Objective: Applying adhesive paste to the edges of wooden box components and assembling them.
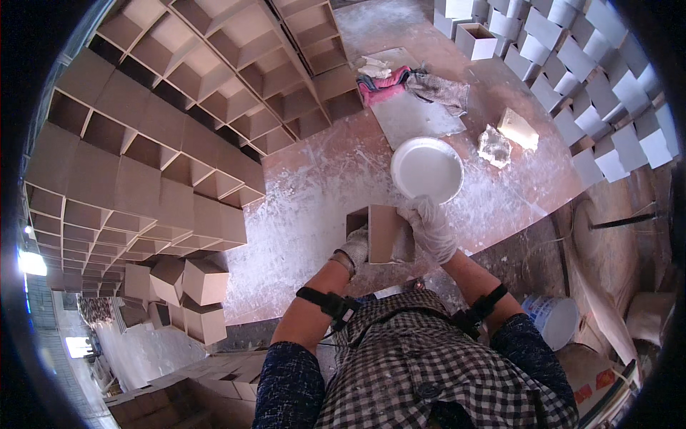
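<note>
A brown square box is held up in front of my body, over the table, with a dark opening toward the left. My left hand wears a pale work glove and reaches into that opening, closed on the box; its fingertips are hidden inside. On the other side, my right hand, in a whitish glove, has its bent fingers against the box's far right corner. The box's right side looks wet and shiny near the bottom. Just beyond stands a round white basin of white liquid.
White-smeared reddish table. Tall stacks of brown boxes line the left; whitened boxes fill the far right. Pink and grey cloths lie on a pale board. Pale crumbly blocks sit right of the basin. A bucket stands low right.
</note>
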### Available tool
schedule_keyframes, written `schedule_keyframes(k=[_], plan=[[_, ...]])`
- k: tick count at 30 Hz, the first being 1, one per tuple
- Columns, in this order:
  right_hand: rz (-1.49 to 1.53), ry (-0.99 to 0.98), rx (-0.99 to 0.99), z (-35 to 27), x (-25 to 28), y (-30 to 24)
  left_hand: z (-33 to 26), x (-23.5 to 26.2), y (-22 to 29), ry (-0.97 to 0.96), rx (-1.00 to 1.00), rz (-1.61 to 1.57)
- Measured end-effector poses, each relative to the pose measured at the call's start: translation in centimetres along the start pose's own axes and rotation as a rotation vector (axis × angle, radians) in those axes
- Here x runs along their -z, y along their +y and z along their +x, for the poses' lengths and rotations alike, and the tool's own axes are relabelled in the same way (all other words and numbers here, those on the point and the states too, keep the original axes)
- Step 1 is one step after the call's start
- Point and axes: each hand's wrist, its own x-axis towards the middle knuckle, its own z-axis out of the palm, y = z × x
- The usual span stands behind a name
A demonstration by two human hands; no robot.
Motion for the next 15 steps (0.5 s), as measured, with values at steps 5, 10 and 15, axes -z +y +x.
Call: schedule_keyframes(k=[5,10,15], plan=[[-0.4,-0.275,0.339,-6.6,0.6,0.1,1.1,-0.4,-5.2,0.057,-0.146,-0.266],[-0.449,-0.4,0.188,-1.8,0.6,-0.1,1.2,-0.1,-3.1,0.022,-0.13,0.027],[-0.041,0.072,-0.144,-0.4,-0.9,1.1,1.2,-0.1,-2.9,-0.06,0.089,-0.147]])
